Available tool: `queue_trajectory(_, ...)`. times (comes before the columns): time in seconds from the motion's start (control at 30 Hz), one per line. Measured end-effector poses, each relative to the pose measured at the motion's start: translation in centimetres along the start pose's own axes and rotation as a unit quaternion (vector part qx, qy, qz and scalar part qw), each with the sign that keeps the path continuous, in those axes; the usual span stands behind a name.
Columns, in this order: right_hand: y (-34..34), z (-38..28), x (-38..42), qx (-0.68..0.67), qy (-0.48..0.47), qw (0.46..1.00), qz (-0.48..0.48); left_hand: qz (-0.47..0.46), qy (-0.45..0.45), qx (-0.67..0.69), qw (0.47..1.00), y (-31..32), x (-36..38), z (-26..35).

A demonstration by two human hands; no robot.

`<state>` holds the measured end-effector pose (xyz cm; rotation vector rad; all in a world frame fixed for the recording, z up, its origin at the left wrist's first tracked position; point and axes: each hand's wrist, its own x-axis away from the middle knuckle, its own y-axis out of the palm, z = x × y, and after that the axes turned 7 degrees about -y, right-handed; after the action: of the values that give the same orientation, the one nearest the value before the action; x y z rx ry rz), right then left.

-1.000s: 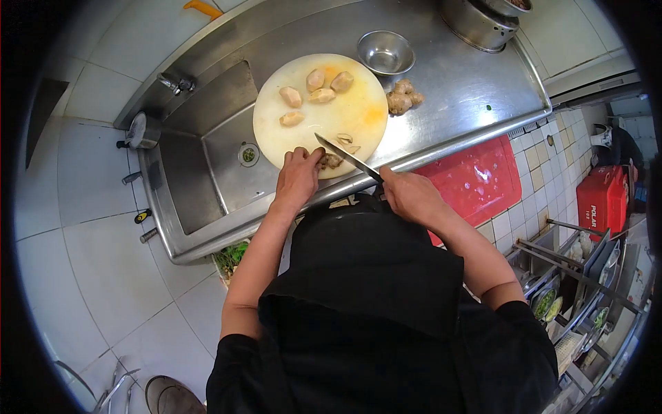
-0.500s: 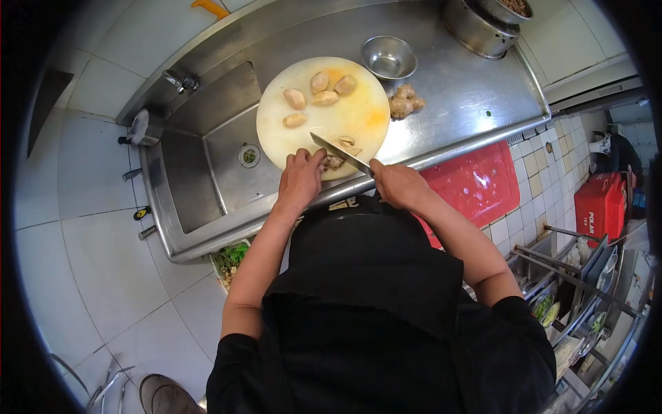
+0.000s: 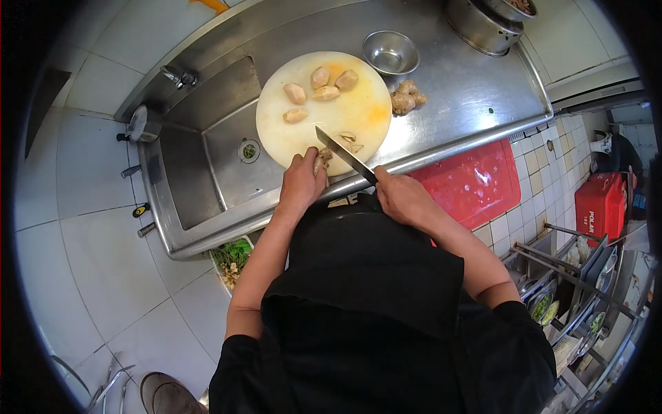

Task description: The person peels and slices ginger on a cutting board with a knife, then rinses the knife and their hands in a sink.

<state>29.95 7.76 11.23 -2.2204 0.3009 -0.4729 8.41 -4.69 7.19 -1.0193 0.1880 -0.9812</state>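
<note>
At the near edge of a round white cutting board (image 3: 276, 138), my left hand (image 3: 302, 181) is closed on a knobbly piece of ginger (image 3: 321, 160). My right hand (image 3: 402, 195) grips a knife (image 3: 343, 153) by its handle, which the fingers hide. The blade points up and left over the board, just right of the held ginger. Thin peel scraps (image 3: 350, 142) lie beyond the blade. Several peeled ginger pieces (image 3: 325, 93) sit toward the board's far side. Unpeeled ginger (image 3: 408, 98) rests on the steel counter, right of the board.
A steel bowl (image 3: 391, 52) stands behind the board. The sink basin (image 3: 181, 181) with a tap (image 3: 178, 77) is on the left. A steel pot (image 3: 483, 27) is at the back right. Below the counter's front edge are a red plastic lid or tray (image 3: 476, 183) and a container of scraps (image 3: 233, 261).
My left hand has turned the ginger more upright and lifted it slightly. The knife has shifted a little to the right, away from the ginger.
</note>
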Motion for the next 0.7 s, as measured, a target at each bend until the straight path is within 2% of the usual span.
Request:
queue_trajectory(0.47, 2.0, 0.1, -3.3, -0.036, 0.048, 0.996, -0.065, 0.054, 0.008, 0.035, 0.998, 2.8, -0.5, -2.0)
queue_trajectory(0.53, 1.9, 0.2, -3.6, -0.049, 0.049, 0.996, -0.050, 0.010, -0.068, 0.095, 0.993, 2.6, -0.5, -1.7)
queue_trajectory(0.57, 1.9, 0.3, -3.4, -0.052, 0.051, 0.996, -0.047, 0.008, -0.064, 0.092, 0.994, 2.6, -0.3, -1.5)
queue_trajectory(0.63, 1.6, 0.8, -3.2, -0.073, 0.038, 0.996, -0.021, -0.005, -0.139, 0.229, 0.964, 2.3, 0.0, -0.5)
queue_trajectory(0.7, 1.9, 0.8, -2.6, -0.075, 0.043, 0.996, -0.008, -0.006, -0.133, 0.248, 0.960, 2.5, 0.0, -0.7)
